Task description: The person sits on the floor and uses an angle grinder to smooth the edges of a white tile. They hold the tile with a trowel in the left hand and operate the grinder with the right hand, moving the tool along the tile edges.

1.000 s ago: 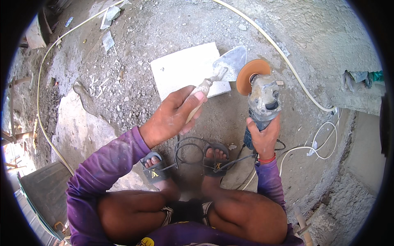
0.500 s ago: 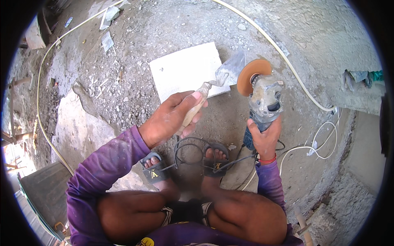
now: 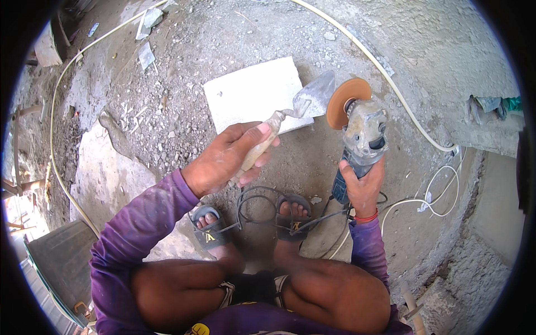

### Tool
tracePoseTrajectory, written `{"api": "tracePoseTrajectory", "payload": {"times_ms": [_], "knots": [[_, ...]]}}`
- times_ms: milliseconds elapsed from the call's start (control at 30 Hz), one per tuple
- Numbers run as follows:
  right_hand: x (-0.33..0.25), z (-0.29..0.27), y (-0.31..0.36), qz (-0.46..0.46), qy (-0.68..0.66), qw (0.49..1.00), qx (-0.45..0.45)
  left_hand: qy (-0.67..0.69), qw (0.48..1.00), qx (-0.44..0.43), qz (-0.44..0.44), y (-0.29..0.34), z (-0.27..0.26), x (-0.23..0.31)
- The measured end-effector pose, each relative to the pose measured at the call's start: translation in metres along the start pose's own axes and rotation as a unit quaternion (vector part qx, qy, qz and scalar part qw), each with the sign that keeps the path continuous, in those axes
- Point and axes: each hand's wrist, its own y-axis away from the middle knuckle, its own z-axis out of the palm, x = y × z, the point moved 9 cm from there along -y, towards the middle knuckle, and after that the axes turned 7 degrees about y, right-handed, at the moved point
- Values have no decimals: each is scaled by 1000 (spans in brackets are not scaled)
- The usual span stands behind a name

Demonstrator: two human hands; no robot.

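My left hand (image 3: 229, 159) grips a trowel by its worn, pale handle, thumb along the top. The trowel's grey blade (image 3: 316, 94) points up and to the right, over the right side of a white foam board (image 3: 251, 89). In my right hand (image 3: 364, 187) is an angle grinder (image 3: 363, 134), held by its dark body with the head pointing away from me. Its orange-brown disc (image 3: 347, 104) stands a little to the right of the blade's edge, with a narrow gap between them. Whether the disc is spinning, I cannot tell.
The grinder's black cord (image 3: 257, 192) loops between my sandalled feet. A cream hose (image 3: 357, 44) curves along the right, and thin white cable (image 3: 455, 192) coils nearby. A flat slab (image 3: 106, 173) lies left amid rubble. A concrete wall (image 3: 491, 131) borders the right.
The grinder has shifted slightly right and up, so the gap between disc and trowel blade has widened. My left hand has drawn slightly left.
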Motion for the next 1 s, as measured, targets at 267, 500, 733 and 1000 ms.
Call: {"api": "tracePoseTrajectory", "payload": {"times_ms": [267,500,733,1000], "knots": [[4,-3,-2,11,1,1000,0,-33,999,9,3,1,-2,3],[7,-7,-4,13,1,1000,8,-65,998,9,15,1,-1,8],[2,-3,-1,-3,12,1000,-6,-67,998,12,13,1,-1,7],[3,-6,-7,26,-36,999,2,-83,996,14,18,3,-6,6]]}}
